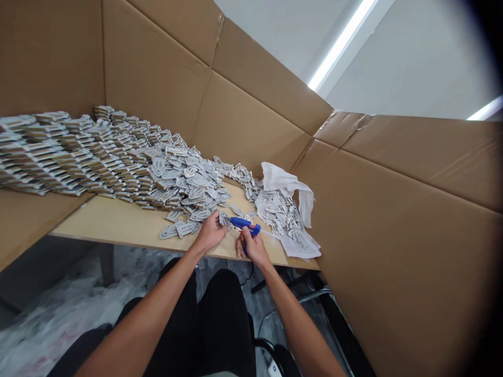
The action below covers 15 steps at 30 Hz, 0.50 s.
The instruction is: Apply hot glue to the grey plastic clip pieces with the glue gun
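My right hand (252, 247) is wrapped round the handle of a blue glue gun (245, 225), which has a clear glue stick at its back. The gun's nozzle points left at a small flat grey piece (223, 218) with a pattern of slots. That piece is pinched upright in the fingers of my left hand (212, 232). Whether the nozzle touches the piece I cannot tell. Just beyond my left hand lies a loose heap of similar grey pieces (196, 180).
Neat overlapping rows of grey-and-brown pieces (70, 152) fill the left of the wooden table (129, 222). At the right, more pieces lie on a white plastic bag (301, 246). Tall cardboard walls (251, 115) enclose the back and right. Below are a cable and chair parts.
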Each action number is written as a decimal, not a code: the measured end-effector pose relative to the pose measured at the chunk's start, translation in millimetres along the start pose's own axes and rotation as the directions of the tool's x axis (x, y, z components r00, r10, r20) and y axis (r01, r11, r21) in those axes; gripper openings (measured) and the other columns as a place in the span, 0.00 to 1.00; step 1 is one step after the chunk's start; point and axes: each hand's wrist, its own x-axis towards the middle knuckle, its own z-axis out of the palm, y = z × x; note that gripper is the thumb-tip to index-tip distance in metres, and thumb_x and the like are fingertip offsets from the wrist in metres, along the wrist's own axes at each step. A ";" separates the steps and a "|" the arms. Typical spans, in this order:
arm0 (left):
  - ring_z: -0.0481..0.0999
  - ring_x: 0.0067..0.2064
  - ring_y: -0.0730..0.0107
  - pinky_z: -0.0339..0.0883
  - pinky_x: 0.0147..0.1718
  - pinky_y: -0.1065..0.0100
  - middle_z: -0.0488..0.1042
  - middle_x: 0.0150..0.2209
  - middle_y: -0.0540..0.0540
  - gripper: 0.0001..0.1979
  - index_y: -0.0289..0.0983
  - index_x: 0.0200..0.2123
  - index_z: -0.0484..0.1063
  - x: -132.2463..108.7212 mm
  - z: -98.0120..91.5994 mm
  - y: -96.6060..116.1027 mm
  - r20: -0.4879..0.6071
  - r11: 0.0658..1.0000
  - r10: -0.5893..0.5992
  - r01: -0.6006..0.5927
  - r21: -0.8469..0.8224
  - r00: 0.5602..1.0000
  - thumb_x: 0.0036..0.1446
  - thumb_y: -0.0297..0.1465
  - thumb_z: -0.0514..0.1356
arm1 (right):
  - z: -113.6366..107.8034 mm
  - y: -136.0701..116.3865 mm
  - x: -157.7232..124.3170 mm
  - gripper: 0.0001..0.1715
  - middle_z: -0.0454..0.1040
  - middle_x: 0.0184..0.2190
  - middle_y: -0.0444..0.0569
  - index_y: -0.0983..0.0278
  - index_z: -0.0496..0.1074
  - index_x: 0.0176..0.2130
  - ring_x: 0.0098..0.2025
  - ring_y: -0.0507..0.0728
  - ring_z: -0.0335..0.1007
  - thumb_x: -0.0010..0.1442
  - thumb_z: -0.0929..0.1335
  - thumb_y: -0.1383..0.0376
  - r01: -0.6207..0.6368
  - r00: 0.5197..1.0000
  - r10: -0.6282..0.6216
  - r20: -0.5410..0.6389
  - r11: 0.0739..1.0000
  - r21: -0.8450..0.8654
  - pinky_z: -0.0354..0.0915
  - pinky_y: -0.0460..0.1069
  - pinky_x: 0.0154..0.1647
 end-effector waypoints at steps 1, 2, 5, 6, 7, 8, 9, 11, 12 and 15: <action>0.80 0.39 0.62 0.72 0.42 0.64 0.80 0.38 0.46 0.15 0.38 0.39 0.71 0.0 0.2 0.3 0.001 1.000 0.002 -0.002 -0.006 1.000 0.47 0.32 0.66 | 0.1 0.2 0.1 0.39 0.72 0.15 0.47 0.61 0.69 0.24 0.13 0.52 0.63 0.68 0.61 0.34 0.000 1.000 0.000 -0.003 1.000 -0.006 0.56 0.46 0.14; 0.80 0.39 0.62 0.72 0.41 0.65 0.80 0.38 0.46 0.15 0.38 0.39 0.71 0.1 0.4 0.4 0.002 1.000 0.004 -0.004 -0.010 1.000 0.47 0.32 0.66 | 0.2 0.2 0.1 0.39 0.72 0.15 0.47 0.61 0.69 0.24 0.13 0.52 0.63 0.68 0.60 0.34 -0.001 1.000 0.001 -0.006 1.000 -0.011 0.56 0.46 0.14; 0.79 0.38 0.63 0.71 0.39 0.66 0.79 0.36 0.47 0.14 0.38 0.38 0.71 0.1 1.0 -0.3 0.005 1.000 0.004 -0.004 -0.017 1.000 0.46 0.32 0.66 | 1.3 -1.4 -1.0 0.39 0.72 0.15 0.47 0.60 0.68 0.25 0.14 0.53 0.64 0.67 0.60 0.33 0.000 1.000 0.000 -0.023 1.000 -0.018 0.56 0.46 0.14; 0.79 0.37 0.63 0.71 0.38 0.67 0.78 0.35 0.48 0.13 0.38 0.37 0.71 0.0 1.1 -0.6 0.003 1.000 0.004 -0.004 -0.016 1.000 0.46 0.32 0.66 | 2.1 -2.7 -2.0 0.39 0.72 0.15 0.47 0.61 0.69 0.25 0.14 0.53 0.64 0.67 0.60 0.33 0.002 1.000 -0.003 -0.027 1.000 -0.022 0.57 0.46 0.14; 0.79 0.37 0.64 0.70 0.38 0.67 0.78 0.34 0.48 0.13 0.38 0.37 0.70 -0.1 1.2 -0.9 -0.001 1.000 0.006 -0.006 -0.015 1.000 0.47 0.32 0.66 | 3.1 -4.1 -3.3 0.39 0.71 0.15 0.47 0.61 0.69 0.26 0.13 0.53 0.63 0.67 0.60 0.33 0.006 0.999 -0.007 -0.031 1.000 -0.030 0.57 0.46 0.14; 0.78 0.37 0.64 0.70 0.37 0.67 0.77 0.34 0.48 0.13 0.38 0.37 0.70 -0.2 1.2 -1.0 -0.007 1.000 0.011 -0.011 -0.012 1.000 0.47 0.32 0.66 | 4.3 -5.5 -5.0 0.38 0.71 0.15 0.46 0.61 0.70 0.26 0.13 0.52 0.63 0.68 0.60 0.34 0.012 0.999 -0.014 -0.036 0.999 -0.044 0.56 0.46 0.14; 0.78 0.36 0.64 0.70 0.37 0.68 0.77 0.34 0.48 0.13 0.38 0.37 0.70 -0.4 1.2 -1.2 -0.013 1.000 0.019 -0.019 -0.006 1.000 0.47 0.32 0.66 | 5.7 -6.7 -6.8 0.38 0.71 0.15 0.46 0.61 0.70 0.26 0.13 0.52 0.62 0.68 0.60 0.35 0.020 0.999 -0.023 -0.047 0.998 -0.065 0.56 0.46 0.15; 0.77 0.36 0.65 0.69 0.36 0.68 0.76 0.33 0.49 0.13 0.38 0.37 0.70 -0.8 1.0 -1.4 -0.030 0.999 0.034 -0.033 0.018 0.999 0.47 0.32 0.66 | 8.6 -7.3 -10.6 0.36 0.70 0.15 0.45 0.61 0.70 0.27 0.14 0.53 0.61 0.69 0.61 0.36 0.042 0.994 -0.056 -0.097 0.990 -0.133 0.58 0.47 0.16; 0.76 0.35 0.65 0.69 0.36 0.68 0.76 0.32 0.49 0.12 0.38 0.36 0.71 -1.1 1.0 -1.6 -0.041 0.999 0.039 -0.037 0.034 0.998 0.47 0.31 0.66 | 10.0 -6.7 -12.5 0.34 0.70 0.15 0.45 0.60 0.71 0.28 0.15 0.53 0.63 0.69 0.62 0.37 0.058 0.988 -0.083 -0.132 0.982 -0.180 0.60 0.47 0.18; 0.75 0.33 0.67 0.68 0.35 0.69 0.74 0.29 0.51 0.11 0.38 0.34 0.72 -1.9 1.6 -2.3 -0.085 0.997 0.037 -0.030 0.077 0.996 0.45 0.30 0.67 | 12.3 -1.5 -16.8 0.28 0.72 0.19 0.45 0.58 0.71 0.29 0.22 0.57 0.70 0.67 0.67 0.40 0.126 0.949 -0.202 -0.243 0.947 -0.296 0.67 0.49 0.26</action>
